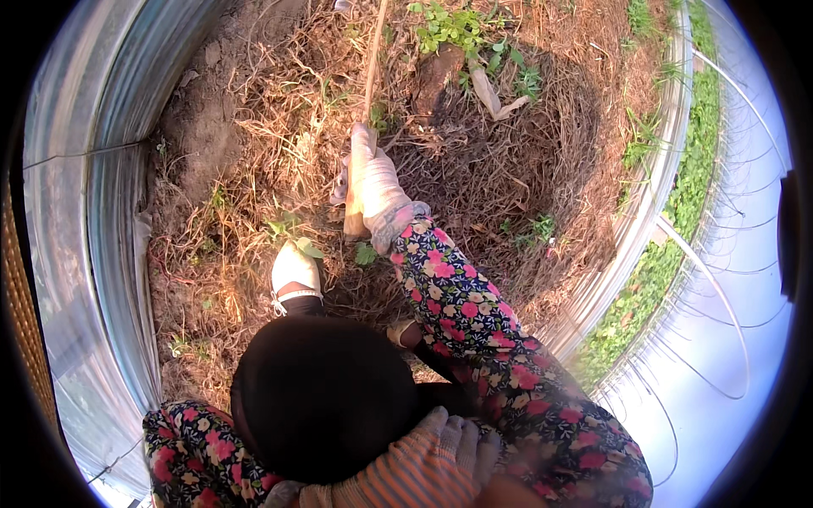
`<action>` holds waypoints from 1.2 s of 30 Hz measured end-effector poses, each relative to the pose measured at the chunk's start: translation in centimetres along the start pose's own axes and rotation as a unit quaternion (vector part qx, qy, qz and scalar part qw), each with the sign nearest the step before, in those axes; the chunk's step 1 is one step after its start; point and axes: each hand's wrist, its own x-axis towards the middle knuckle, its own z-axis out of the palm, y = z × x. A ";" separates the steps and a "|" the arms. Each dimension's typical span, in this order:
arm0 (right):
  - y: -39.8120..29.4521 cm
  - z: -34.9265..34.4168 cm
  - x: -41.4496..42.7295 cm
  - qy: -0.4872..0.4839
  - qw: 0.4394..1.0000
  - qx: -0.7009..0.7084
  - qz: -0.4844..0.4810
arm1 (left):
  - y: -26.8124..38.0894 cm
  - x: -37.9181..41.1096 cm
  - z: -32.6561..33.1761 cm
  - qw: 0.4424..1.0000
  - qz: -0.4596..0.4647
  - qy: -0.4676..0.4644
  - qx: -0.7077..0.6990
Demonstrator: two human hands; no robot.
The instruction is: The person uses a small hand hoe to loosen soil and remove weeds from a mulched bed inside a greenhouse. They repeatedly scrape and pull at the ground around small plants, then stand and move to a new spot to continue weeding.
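Note:
My right hand (pixel 375 178), in a pale work glove, grips the butt end of a long wooden tool handle (pixel 376 63). The handle runs away from me over dry grass; its far end leaves the top of the view, so the tool's kind is hidden. My left hand (pixel 406 467), in an orange-and-grey striped glove, rests across my lap beside my black-clad knee (pixel 324 394). Its fingers are spread, with nothing visible in them. Floral sleeves (pixel 463 305) cover both arms. One cream shoe (pixel 296 267) stands on the ground, left of the handle's butt.
Clear plastic sheeting (pixel 120 209) rises along the left, crossed by thin cords. Leafy green weeds (pixel 451 28) grow ahead, near a torn pale strip (pixel 486 92). Matted dry stalks (pixel 495 171) cover the soil. At right, a plastic-covered edge (pixel 654 184) borders green plants (pixel 686 197) and thin hoops (pixel 711 279).

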 end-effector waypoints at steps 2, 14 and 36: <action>4.7 -0.5 -1.4 0.019 0.999 -0.026 0.041 | -0.1 -0.1 -0.3 1.000 -0.017 -0.015 -0.004; -3.1 0.3 0.9 -0.088 0.995 0.041 -0.001 | 1.0 -1.5 0.5 0.999 0.021 0.008 0.042; -3.1 -3.2 -12.5 -0.050 0.971 -0.005 -0.232 | 6.1 -4.4 4.3 0.991 0.100 0.094 -0.008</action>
